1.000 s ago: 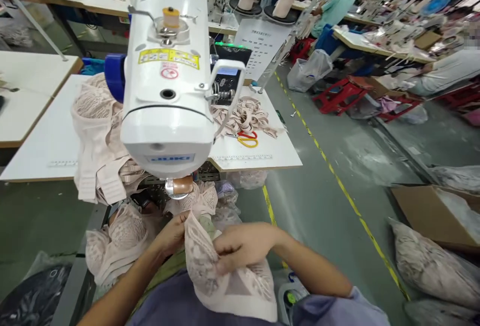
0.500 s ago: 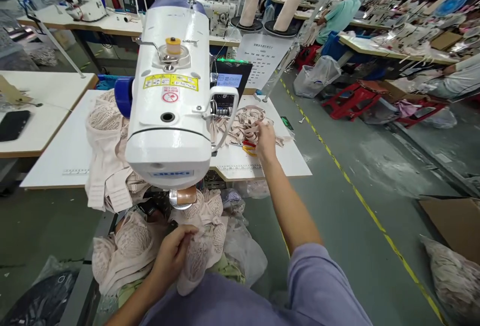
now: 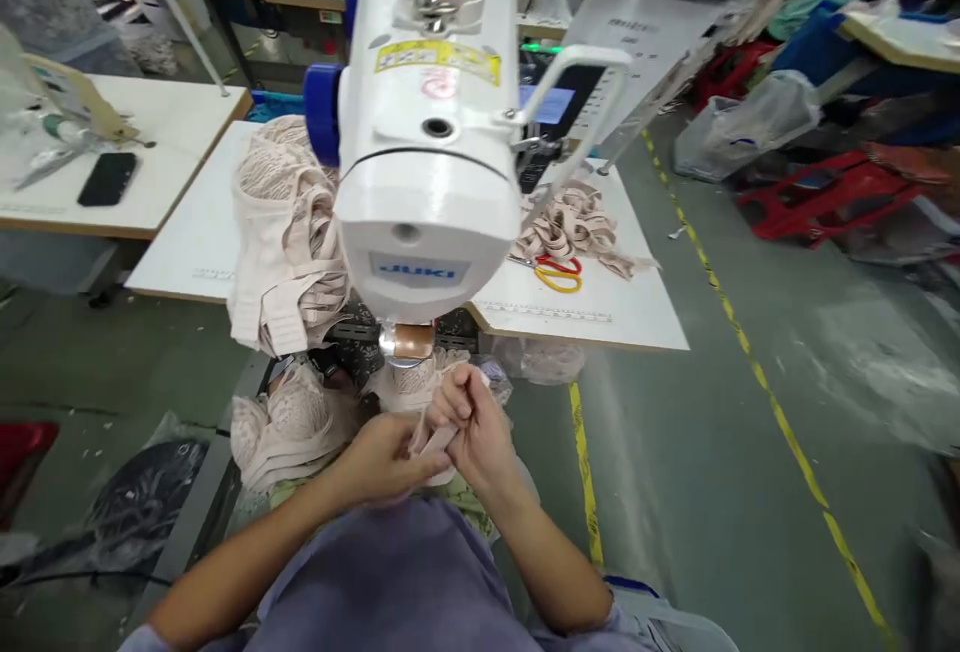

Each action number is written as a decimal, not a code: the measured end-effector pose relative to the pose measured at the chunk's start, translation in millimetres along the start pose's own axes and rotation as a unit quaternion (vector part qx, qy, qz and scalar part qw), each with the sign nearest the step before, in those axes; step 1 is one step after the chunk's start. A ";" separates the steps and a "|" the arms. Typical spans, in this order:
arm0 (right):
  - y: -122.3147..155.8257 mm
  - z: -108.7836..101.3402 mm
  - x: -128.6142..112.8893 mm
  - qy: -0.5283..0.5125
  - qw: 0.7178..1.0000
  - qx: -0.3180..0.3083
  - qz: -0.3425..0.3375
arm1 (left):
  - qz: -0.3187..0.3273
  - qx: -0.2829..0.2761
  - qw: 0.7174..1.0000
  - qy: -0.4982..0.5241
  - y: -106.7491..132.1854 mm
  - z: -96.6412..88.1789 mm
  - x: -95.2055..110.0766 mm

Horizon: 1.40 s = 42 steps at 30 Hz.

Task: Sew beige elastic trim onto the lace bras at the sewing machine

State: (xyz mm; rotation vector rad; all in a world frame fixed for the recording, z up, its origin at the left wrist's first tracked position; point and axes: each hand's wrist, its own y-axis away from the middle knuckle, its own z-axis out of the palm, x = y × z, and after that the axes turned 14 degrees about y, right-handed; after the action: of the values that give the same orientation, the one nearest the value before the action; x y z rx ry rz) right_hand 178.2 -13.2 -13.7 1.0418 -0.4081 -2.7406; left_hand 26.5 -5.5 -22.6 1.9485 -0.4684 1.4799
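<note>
My left hand (image 3: 386,459) and my right hand (image 3: 480,432) meet just below the sewing machine head (image 3: 431,202). Both are closed. A beige strap (image 3: 441,439) runs between them, its end in the fingers of my right hand. My left hand pinches the beige lace bra, now mostly hidden behind the hands. Beyond them, another lace bra (image 3: 409,382) lies under the needle area. More beige bras (image 3: 296,417) are heaped to the left of my left hand.
Loose beige straps (image 3: 574,222) and red-and-yellow scissors (image 3: 559,272) lie on the white table (image 3: 600,322) at right. A stack of bras (image 3: 281,232) hangs over its left edge. A phone (image 3: 109,179) rests on the neighbouring table.
My right hand has come back from the strap pile to my left hand with a strap in its fingers. The camera view has turned, and the machine sits further right.
</note>
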 end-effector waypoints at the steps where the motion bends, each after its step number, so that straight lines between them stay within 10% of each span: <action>1: -0.6 0.4 0.1 -0.007 1.000 0.015 -0.003 | -0.010 -0.021 1.000 0.002 1.0 0.9 4.4; 12: -5.1 -24.9 -24.7 0.068 0.997 0.031 0.033 | -0.080 -0.078 0.983 0.143 -5.3 -4.2 22.4; 20: -2.7 -48.3 -23.2 0.320 0.941 -0.036 0.102 | -0.020 0.004 0.990 0.137 -12.5 2.9 35.1; 25: -33.9 -51.2 -50.8 0.391 0.913 0.107 -0.048 | 0.142 0.053 0.988 -0.020 -17.1 -6.7 40.2; 30: -76.6 -43.4 -61.8 0.436 0.896 0.045 -0.069 | 0.118 0.197 0.963 -0.139 -19.2 -37.1 24.2; 34: -94.1 -36.3 -55.6 0.498 0.864 -0.003 -0.075 | 0.100 0.270 0.922 -0.258 -17.9 -47.9 22.6; 42: -117.0 -12.1 -53.7 0.647 0.726 0.038 -0.232 | 0.039 0.126 0.990 -0.057 -15.6 -76.9 18.3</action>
State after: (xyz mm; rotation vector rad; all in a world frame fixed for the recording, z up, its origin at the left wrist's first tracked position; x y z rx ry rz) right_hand 217.7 109.4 -26.0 2.9199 0.0157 -1.5104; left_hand -13.6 59.5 2.9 2.2429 -0.4288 1.5452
